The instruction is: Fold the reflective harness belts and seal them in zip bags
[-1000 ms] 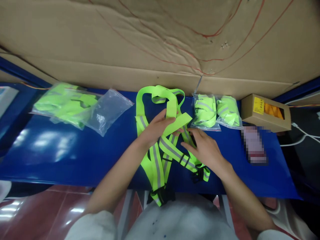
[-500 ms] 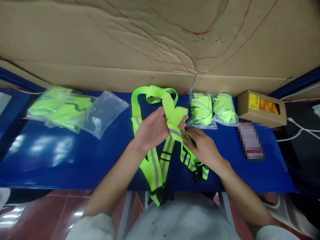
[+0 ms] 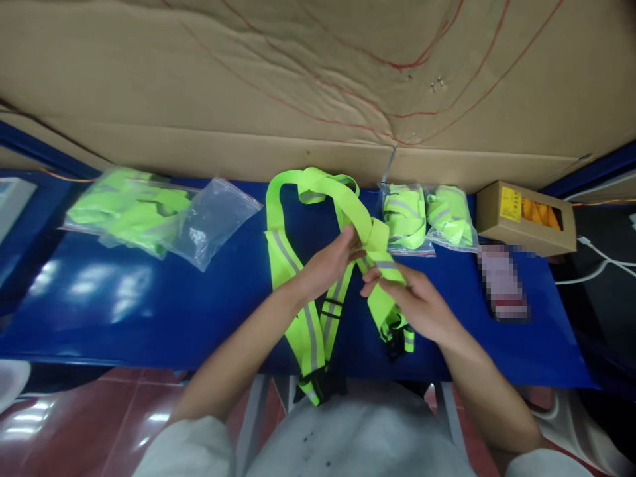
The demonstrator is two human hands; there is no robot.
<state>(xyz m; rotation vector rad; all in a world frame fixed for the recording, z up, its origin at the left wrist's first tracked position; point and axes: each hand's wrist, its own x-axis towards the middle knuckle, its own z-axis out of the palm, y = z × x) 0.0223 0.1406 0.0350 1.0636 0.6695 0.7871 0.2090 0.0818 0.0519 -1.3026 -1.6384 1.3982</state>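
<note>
A neon yellow-green reflective harness (image 3: 309,324) with grey stripes lies spread over the blue table in front of me. Its black buckle (image 3: 322,384) hangs at the table's front edge. My left hand (image 3: 328,265) is closed on a strap of it, fingertips partly hidden behind the webbing. Just to the right, my right hand (image 3: 417,298) has its thumb and fingers wrapped round the folded strap bundle (image 3: 382,301). Below that hand dangle more black buckles (image 3: 396,338).
Bagged harnesses (image 3: 129,209) and a clear plastic bag (image 3: 211,225) lie at the left. Two more bagged harnesses (image 3: 405,215) stand behind my right hand. A cardboard box (image 3: 497,222) with orange contents and a blurred-out phone-shaped item (image 3: 503,281) are at the right. A cardboard wall (image 3: 248,152) closes the back.
My left hand has moved right, from lying open-palmed under the strap to gripping it. My right hand now grasps the folded straps, which are turned and gathered more closely.
</note>
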